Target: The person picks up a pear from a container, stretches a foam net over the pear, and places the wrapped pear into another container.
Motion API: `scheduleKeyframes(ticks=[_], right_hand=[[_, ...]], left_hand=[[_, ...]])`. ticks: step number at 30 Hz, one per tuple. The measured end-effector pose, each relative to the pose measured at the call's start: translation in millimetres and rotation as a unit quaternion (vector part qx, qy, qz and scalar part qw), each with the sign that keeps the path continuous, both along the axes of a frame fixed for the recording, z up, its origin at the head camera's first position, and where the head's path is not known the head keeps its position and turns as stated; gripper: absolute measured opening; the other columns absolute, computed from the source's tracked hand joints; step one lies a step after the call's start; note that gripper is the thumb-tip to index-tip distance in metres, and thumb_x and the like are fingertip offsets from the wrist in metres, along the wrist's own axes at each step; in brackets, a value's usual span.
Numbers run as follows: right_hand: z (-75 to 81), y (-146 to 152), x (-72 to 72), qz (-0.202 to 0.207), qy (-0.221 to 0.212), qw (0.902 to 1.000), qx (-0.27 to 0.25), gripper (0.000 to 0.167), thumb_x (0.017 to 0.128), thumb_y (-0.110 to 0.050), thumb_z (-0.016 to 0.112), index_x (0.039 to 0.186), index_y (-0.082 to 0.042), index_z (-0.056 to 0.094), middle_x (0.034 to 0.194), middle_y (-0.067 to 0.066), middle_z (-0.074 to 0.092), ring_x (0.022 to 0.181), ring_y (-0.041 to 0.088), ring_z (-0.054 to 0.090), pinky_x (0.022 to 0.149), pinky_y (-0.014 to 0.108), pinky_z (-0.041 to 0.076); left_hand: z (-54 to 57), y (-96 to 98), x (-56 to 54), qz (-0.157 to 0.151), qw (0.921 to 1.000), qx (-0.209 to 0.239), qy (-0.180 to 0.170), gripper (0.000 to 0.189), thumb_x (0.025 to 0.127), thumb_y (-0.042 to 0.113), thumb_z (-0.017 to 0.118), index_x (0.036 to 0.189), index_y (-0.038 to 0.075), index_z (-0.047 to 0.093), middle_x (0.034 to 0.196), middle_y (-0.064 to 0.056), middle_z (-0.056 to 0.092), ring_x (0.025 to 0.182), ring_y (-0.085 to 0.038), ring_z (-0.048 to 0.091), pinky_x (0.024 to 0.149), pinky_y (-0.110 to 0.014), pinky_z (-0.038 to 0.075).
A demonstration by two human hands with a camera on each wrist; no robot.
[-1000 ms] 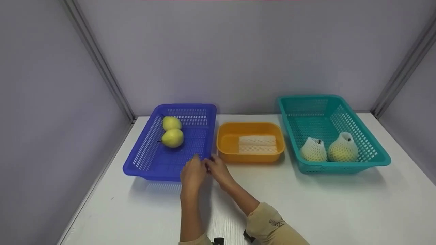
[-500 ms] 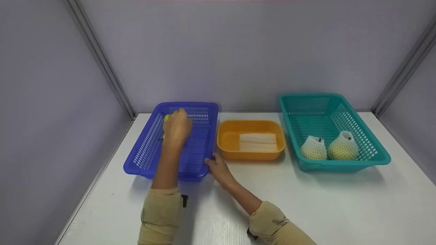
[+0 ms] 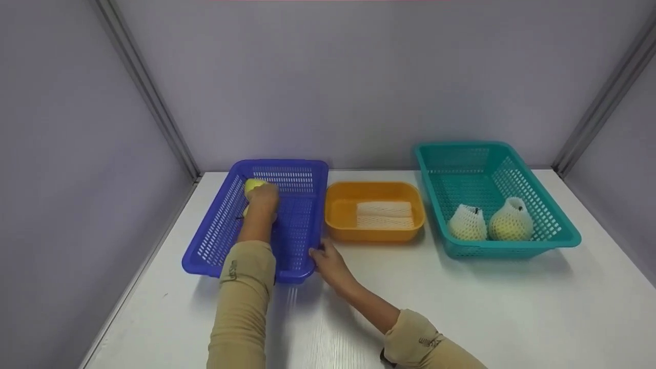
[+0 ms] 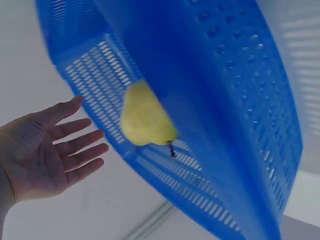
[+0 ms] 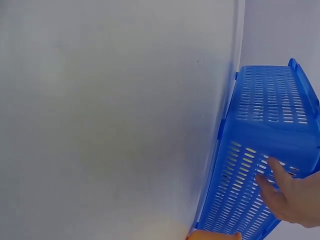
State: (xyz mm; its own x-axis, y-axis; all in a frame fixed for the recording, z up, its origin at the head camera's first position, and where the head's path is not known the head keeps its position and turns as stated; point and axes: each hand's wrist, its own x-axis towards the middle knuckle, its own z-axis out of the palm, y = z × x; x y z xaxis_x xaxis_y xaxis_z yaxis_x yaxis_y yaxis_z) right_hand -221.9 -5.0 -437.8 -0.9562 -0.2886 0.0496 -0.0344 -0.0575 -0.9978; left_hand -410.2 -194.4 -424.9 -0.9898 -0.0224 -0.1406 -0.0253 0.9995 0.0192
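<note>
In the head view a blue plastic basket (image 3: 275,162) holds two yellow-green pears. My left hand (image 3: 265,196) reaches down over them, between the back pear (image 3: 253,185) and the front pear, which it mostly hides. The left wrist view shows that hand (image 4: 50,150) with straight, spread fingers, facing a pear (image 4: 143,117) and not gripping it. My right hand (image 3: 332,266) grips the rim of the basket at its front right corner. From the right wrist view, its fingers (image 5: 275,192) lie against the basket's slotted outer wall; the thumb is hard to make out there.
Between the baskets stands an orange tub (image 3: 341,210) with white foam net sleeves (image 3: 384,215) lying in it. A green basket (image 3: 456,177) at the right holds two pears (image 3: 511,223) in foam nets. Grey panels enclose the white table (image 3: 461,307).
My left hand has gone from the basket's front right corner back and left, down to the pears. The blue basket has shifted slightly toward me. My right hand stays at the rim.
</note>
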Motion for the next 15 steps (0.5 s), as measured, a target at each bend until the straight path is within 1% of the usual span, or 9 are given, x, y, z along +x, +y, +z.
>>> scheduleKeyframes(ticks=[1, 3, 6, 7, 8, 10, 13, 14, 15], right_hand=[[-0.3, 0, 0.6, 0.001, -0.001, 1.0, -0.002, 0.033, 0.095, -0.001, 0.037, 0.121, 0.018, 0.033, 0.115, 0.034, 0.046, 0.108, 0.046, 0.048, 0.086, 0.043, 0.045], [-5.3, 0, -0.9, 0.003, -0.006, 1.0, -0.008, 0.031, 0.095, -0.001, 0.037, 0.119, 0.018, 0.034, 0.114, 0.034, 0.046, 0.108, 0.046, 0.048, 0.087, 0.044, 0.045], [-17.5, -2, -5.0, 0.004, -0.012, 0.9998, -0.017, 0.031, 0.095, -0.002, 0.039, 0.119, 0.016, 0.034, 0.114, 0.033, 0.046, 0.107, 0.046, 0.048, 0.086, 0.044, 0.045], [-21.5, -2, -6.3, 0.005, -0.013, 0.9997, -0.019, 0.031, 0.095, -0.002, 0.04, 0.119, 0.016, 0.034, 0.114, 0.033, 0.046, 0.107, 0.045, 0.049, 0.086, 0.044, 0.045], [-24.8, -3, -7.4, 0.004, -0.014, 0.9997, -0.018, 0.031, 0.095, -0.003, 0.04, 0.119, 0.015, 0.034, 0.114, 0.033, 0.046, 0.107, 0.044, 0.049, 0.085, 0.044, 0.046], [-28.3, -3, -8.3, 0.005, -0.013, 0.9997, -0.019, 0.032, 0.095, -0.005, 0.041, 0.12, 0.014, 0.034, 0.115, 0.031, 0.046, 0.107, 0.043, 0.05, 0.085, 0.044, 0.046], [-30.6, -3, -8.6, 0.007, -0.007, 0.9998, -0.018, 0.033, 0.095, -0.006, 0.041, 0.121, 0.014, 0.034, 0.115, 0.03, 0.046, 0.107, 0.042, 0.05, 0.085, 0.043, 0.046], [-30.5, -3, -8.4, 0.007, -0.004, 0.9998, -0.017, 0.033, 0.095, -0.007, 0.041, 0.121, 0.014, 0.034, 0.115, 0.03, 0.046, 0.107, 0.042, 0.05, 0.085, 0.042, 0.046], [-30.0, -3, -8.4, 0.008, -0.003, 0.9998, -0.018, 0.033, 0.095, -0.007, 0.041, 0.12, 0.014, 0.034, 0.115, 0.03, 0.046, 0.108, 0.042, 0.05, 0.086, 0.042, 0.046]], left_hand=[[-20.0, -8.8, -16.7, -0.005, 1.0, -0.005, -0.004, 0.053, 0.066, 0.007, 0.076, 0.116, 0.003, 0.058, 0.112, -0.017, 0.058, 0.101, -0.036, 0.054, 0.074, -0.051, 0.044], [-52.2, -22.9, -38.4, -0.011, 0.9999, -0.01, 0.005, 0.058, 0.066, 0.009, 0.076, 0.12, 0.003, 0.055, 0.111, -0.019, 0.058, 0.101, -0.038, 0.053, 0.078, -0.056, 0.043], [-81.1, -36.6, -49.3, -0.02, 0.9995, -0.012, 0.021, 0.053, 0.074, 0.011, 0.068, 0.124, 0.002, 0.052, 0.108, -0.021, 0.057, 0.097, -0.038, 0.054, 0.076, -0.055, 0.044], [-96.9, -42.2, -61.3, -0.018, 0.9994, -0.015, 0.026, 0.051, 0.076, 0.013, 0.066, 0.124, 0.002, 0.052, 0.106, -0.022, 0.058, 0.096, -0.038, 0.054, 0.074, -0.054, 0.045], [-93.7, -40.9, -56.9, -0.017, 0.9993, -0.016, 0.028, 0.048, 0.077, 0.012, 0.064, 0.123, 0.002, 0.052, 0.103, -0.021, 0.058, 0.094, -0.037, 0.054, 0.072, -0.052, 0.046], [-69.9, -30.3, -38.9, -0.002, 0.9998, -0.014, -0.011, 0.045, 0.083, 0.009, 0.06, 0.126, 0.001, 0.05, 0.108, -0.023, 0.055, 0.099, -0.037, 0.052, 0.076, -0.051, 0.045], [-19.7, -5.8, 6.6, 0.027, 0.998, -0.009, -0.057, 0.037, 0.091, 0.003, 0.048, 0.127, -0.003, 0.048, 0.114, -0.025, 0.05, 0.107, -0.04, 0.045, 0.083, -0.049, 0.042], [5.7, 6.6, 30.9, 0.035, 0.9971, -0.01, -0.066, 0.035, 0.092, 0.001, 0.045, 0.127, -0.005, 0.048, 0.115, -0.026, 0.048, 0.109, -0.04, 0.044, 0.084, -0.049, 0.042], [13.8, 10.6, 38.7, 0.039, 0.9967, -0.008, -0.071, 0.034, 0.093, 0.001, 0.043, 0.127, -0.005, 0.047, 0.116, -0.027, 0.047, 0.11, -0.041, 0.042, 0.085, -0.049, 0.041]])
